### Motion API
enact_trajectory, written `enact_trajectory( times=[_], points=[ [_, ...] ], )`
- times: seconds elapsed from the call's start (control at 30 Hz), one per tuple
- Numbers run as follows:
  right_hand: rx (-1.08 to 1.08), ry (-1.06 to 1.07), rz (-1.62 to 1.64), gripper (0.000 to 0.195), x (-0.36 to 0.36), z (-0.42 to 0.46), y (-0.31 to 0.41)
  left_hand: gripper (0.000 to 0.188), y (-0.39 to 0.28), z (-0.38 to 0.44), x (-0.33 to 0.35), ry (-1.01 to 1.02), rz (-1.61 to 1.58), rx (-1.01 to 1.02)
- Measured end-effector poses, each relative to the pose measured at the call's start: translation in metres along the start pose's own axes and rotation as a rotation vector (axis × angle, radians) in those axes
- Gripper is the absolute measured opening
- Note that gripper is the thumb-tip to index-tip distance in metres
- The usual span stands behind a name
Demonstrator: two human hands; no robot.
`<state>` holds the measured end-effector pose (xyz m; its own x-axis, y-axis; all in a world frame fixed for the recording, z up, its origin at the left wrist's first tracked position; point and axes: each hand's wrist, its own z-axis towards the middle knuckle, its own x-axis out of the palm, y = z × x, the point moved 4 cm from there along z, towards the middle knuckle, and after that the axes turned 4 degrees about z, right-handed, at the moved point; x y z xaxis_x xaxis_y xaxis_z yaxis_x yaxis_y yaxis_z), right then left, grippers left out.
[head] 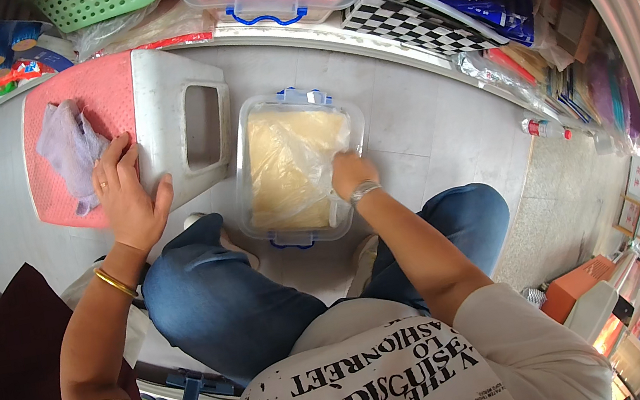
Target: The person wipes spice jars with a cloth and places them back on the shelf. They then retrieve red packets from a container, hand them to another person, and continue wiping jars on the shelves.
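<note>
My left hand (127, 193) rests with spread fingers on the pink top of a pink and white plastic stool (169, 79); its fingertips are beside a crumpled lilac cloth (67, 152). A clear plastic storage box (240, 169) with blue handles stands on the floor between my feet. Pale yellow contents (276, 163) under thin clear plastic film fill much of it. My right hand (355, 174), slightly blurred, is closed at the right side of the box, over the film. Whether it pinches the film cannot be seen. A whitish strip (333, 211) lies in the box's lower right corner.
A low shelf runs along the far side, holding a green basket (100, 2), a clear bin with red packets (265, 14) and a black-and-white checkered bin (417, 21). A bottle with a red cap (546, 128) lies at the right. My knees flank the box.
</note>
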<state>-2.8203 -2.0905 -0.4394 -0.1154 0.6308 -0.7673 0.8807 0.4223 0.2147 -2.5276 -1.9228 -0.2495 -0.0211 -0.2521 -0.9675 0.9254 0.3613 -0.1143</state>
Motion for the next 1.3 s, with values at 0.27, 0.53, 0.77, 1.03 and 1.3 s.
enact_trajectory(
  times=[0.27,0.53,0.77,1.03,1.3],
  points=[
    [-0.113,-0.056,0.465,0.026,0.034,-0.046,-0.034,0.055,0.001,0.001,-0.003,-0.024,-0.005,-0.009],
    [0.088,0.257,0.216,0.036,0.0,-0.024,-0.011,0.056,0.0,-0.003,-0.002,-0.053,0.005,0.009],
    [0.238,0.03,0.736,0.043,0.138,-0.005,-0.105,0.059,-0.002,0.005,-0.001,-0.041,-0.016,0.004],
    [0.301,0.153,0.842,0.027,0.09,-0.003,-0.079,0.062,0.002,-0.006,-0.005,-0.006,-0.005,-0.073],
    [0.106,0.195,1.153,0.022,-0.053,-0.072,-0.08,0.064,0.001,-0.003,-0.008,-0.012,-0.024,-0.077]
  ],
)
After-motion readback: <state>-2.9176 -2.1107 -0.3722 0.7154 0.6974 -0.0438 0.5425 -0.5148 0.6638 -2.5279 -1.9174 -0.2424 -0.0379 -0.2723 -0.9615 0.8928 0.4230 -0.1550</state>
